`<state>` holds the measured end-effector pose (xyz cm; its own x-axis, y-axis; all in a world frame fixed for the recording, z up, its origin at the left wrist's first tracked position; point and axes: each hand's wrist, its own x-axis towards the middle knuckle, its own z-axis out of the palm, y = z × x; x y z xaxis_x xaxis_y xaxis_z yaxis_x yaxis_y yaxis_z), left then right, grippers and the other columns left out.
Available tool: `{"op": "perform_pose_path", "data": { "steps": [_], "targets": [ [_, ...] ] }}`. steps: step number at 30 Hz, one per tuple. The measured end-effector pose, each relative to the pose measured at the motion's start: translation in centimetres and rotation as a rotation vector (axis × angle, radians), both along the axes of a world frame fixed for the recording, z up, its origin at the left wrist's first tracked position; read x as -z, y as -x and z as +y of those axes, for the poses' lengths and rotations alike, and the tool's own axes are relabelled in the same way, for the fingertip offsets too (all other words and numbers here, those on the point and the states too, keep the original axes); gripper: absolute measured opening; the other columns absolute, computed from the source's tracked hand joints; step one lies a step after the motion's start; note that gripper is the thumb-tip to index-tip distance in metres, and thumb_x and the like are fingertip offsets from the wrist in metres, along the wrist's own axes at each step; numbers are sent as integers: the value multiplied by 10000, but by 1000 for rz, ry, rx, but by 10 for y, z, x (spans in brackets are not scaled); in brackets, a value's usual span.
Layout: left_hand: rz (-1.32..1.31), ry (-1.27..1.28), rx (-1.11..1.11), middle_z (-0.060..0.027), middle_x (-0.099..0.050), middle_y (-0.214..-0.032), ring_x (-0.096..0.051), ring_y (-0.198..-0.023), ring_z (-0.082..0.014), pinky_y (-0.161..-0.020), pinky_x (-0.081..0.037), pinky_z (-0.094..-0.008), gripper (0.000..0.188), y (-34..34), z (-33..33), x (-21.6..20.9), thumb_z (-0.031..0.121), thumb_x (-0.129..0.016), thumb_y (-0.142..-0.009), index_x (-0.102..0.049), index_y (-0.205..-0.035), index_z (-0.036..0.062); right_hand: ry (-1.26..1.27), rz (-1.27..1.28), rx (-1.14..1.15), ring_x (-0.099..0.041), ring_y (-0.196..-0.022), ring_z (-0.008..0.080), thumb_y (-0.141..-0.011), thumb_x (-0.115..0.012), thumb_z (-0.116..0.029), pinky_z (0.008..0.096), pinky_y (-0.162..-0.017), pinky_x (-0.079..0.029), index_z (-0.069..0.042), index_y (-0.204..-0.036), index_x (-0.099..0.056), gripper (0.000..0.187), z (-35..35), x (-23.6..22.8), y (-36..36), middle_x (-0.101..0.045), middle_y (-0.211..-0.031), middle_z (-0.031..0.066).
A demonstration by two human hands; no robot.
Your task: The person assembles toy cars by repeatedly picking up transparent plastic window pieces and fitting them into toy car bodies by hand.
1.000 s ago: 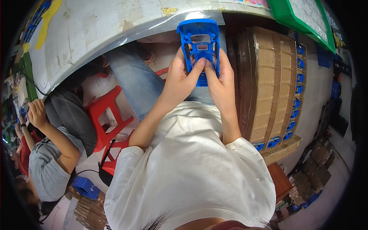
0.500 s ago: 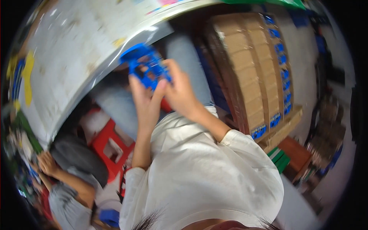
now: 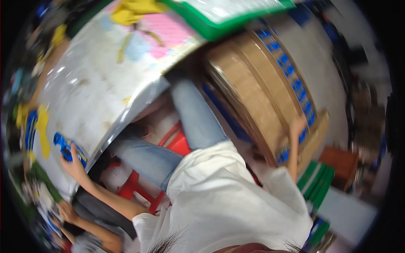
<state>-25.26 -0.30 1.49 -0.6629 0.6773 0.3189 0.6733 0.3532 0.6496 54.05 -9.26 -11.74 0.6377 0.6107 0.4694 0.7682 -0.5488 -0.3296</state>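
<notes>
My left hand [image 3: 75, 166] is at the left edge of the white-covered table [image 3: 90, 95], its fingers closed around a blue plastic part [image 3: 62, 145] with openings in it. Some of its fingers are hidden by the part. Far to the right, my right hand [image 3: 298, 125] reaches over the stack of brown cardboard [image 3: 249, 80], close to a row of blue pieces [image 3: 298, 86] along its far side. Motion smears that hand, so its fingers cannot be made out.
A green-rimmed tray [image 3: 206, 29] and a yellow cloth-like item [image 3: 130, 12] lie on the table's far end. Yellow pieces [image 3: 43, 130] lie at its left. A co-worker's hand [image 3: 67, 211] is at lower left. Red stools [image 3: 135, 187] stand below; green crates [image 3: 316, 179] are at right.
My hands have parted from in front of me. The left carried the blue plastic part leftward to the table; the right let go and swung right to the cardboard stack. The view has turned.
</notes>
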Motion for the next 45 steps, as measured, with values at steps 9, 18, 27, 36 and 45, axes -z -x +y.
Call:
{"op": "perform_pose_path", "data": {
  "steps": [9, 18, 27, 36, 45],
  "targets": [
    [535, 283, -371, -281, -555, -918, -542, -889, -387, -761, -429, -431, 541, 86, -4, 0, 364, -676, -654, -525, -941, -68, 653, 41, 551, -533, -944, 369, -746, -576, -383, 461, -763, -473, 72, -920, -580, 488, -82, 47, -90, -542, -989, 252],
    [665, -247, 493, -133, -528, -1038, -484, -988, -299, -835, -387, -378, 323, -43, 116, -17, 113, -628, -692, -545, -999, 53, 363, -140, 403, -579, -735, 407, -817, -545, -312, 466, -663, -475, 79, -891, -567, 398, -37, -20, -97, -571, -800, 256],
    [725, -62, 209, -145, -503, -935, -465, -910, -306, -727, -403, -381, 392, -68, 159, -2, 240, -688, -627, -498, -854, -17, -312, 538, -554, -454, -741, 122, -819, -634, -220, 229, -642, -408, -7, -1031, -428, 365, 92, -100, 118, -494, -912, 77],
    [-307, -296, 275, -89, -600, -731, -570, -692, -237, -621, -452, -349, 181, -40, 150, 29, 204, -648, -713, -620, -734, 27, -210, 1380, -1422, -465, -1048, 152, -725, -658, 12, 287, -893, -387, 43, -1230, -367, 583, 191, -150, 407, -451, -1187, 96],
    [468, -244, 274, -65, -534, -734, -501, -725, -247, -653, -391, -344, 92, -88, 63, -4, 69, -606, -662, -548, -732, 59, -453, 1045, -1314, -460, -1050, 239, -711, -678, -16, 322, -893, -386, 17, -1176, -289, 607, 191, -85, 462, -405, -1217, 207]
  ]
}}
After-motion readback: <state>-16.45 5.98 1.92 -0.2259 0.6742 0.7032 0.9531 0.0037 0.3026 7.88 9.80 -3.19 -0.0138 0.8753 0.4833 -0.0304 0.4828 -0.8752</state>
